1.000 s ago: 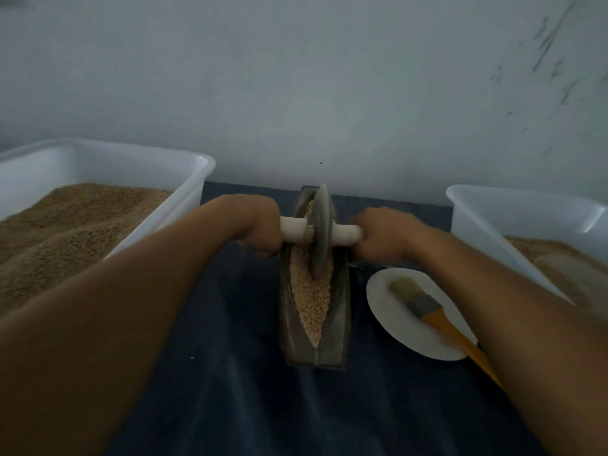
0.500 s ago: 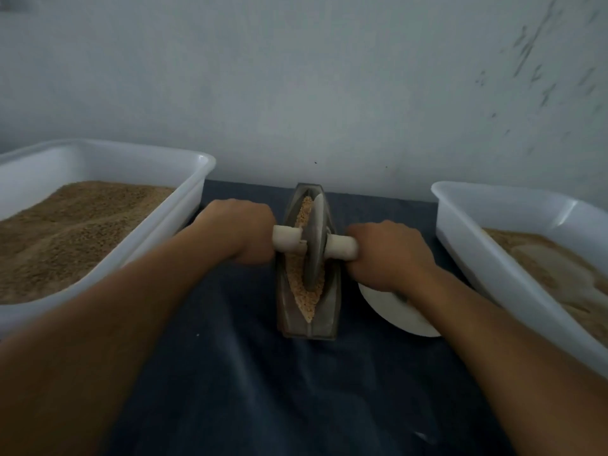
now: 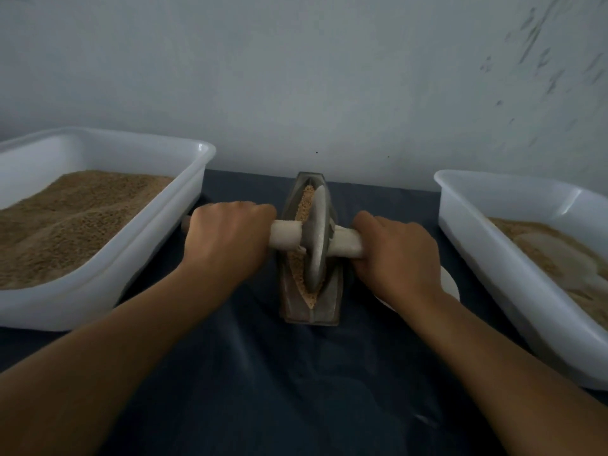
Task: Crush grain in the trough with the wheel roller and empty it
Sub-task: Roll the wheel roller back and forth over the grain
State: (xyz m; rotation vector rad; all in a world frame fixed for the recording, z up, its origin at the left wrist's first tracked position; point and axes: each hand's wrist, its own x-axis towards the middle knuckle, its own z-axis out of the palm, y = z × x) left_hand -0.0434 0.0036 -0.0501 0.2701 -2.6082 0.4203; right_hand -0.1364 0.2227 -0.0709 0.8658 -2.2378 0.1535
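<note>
Centre of frame: narrow dark trough lying lengthwise on a dark blue cloth, its far end near the wall. Inside the trough, pale crushed grain, visible beyond, beside and just below the wheel. Standing upright in the groove, the grey disc of the wheel roller, with a pale axle handle projecting to either side.

Left of centre: left hand clenched around the left end of the axle, knuckles up, a stub of the handle showing past the hand toward the left tub. Right of centre: right hand likewise wrapped tight around the right end, thumb on the near side. Both forearms bare, entering from the lower corners.

Left edge of frame: white plastic tub heaped with brown grain. Right edge: second white tub holding a shallower layer of similar material (surface smoother, with pale patches). Just beside the right wrist, partly hidden beneath it, a white plate. Upper right of the wall: dark scuff marks.
</note>
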